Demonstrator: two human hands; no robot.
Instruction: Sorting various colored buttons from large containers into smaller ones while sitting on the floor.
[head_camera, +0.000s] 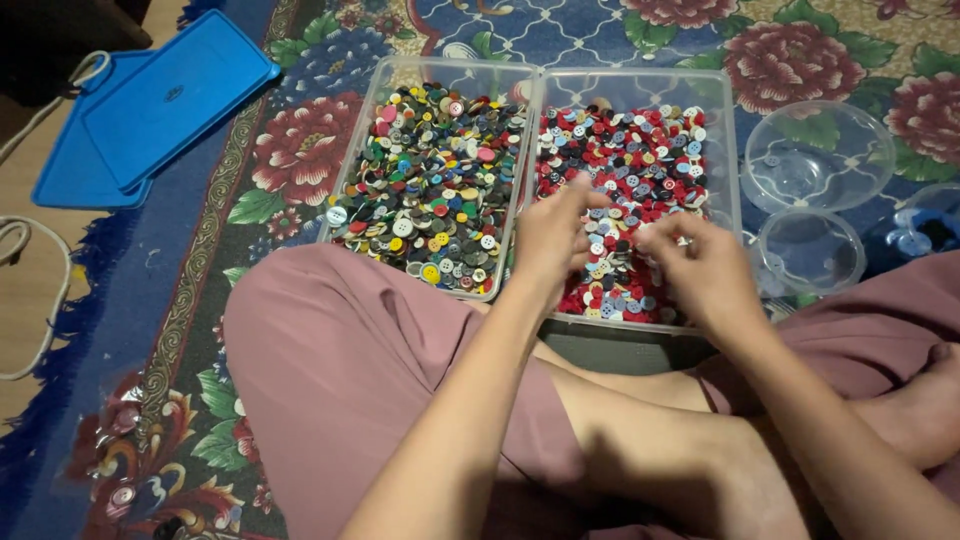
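Two clear plastic trays sit side by side on a patterned carpet in front of my crossed legs. The left tray (372, 130) holds many mixed-colour buttons (440, 180). In the right tray (728, 150) lie mostly red, white, grey and black buttons (625, 150). My left hand (553, 235) hovers over the near left part of the right tray, fingers bent and apart, blurred. My right hand (700, 265) rests over the near right part of that tray with fingers curled down into the buttons. Whether either hand pinches a button is hidden.
Two blue lids (150, 100) lie stacked at the far left on the carpet edge. A large clear bowl (818, 155) and a smaller clear bowl (810, 250) stand right of the trays. A white cord (40, 300) runs along the bare floor at left.
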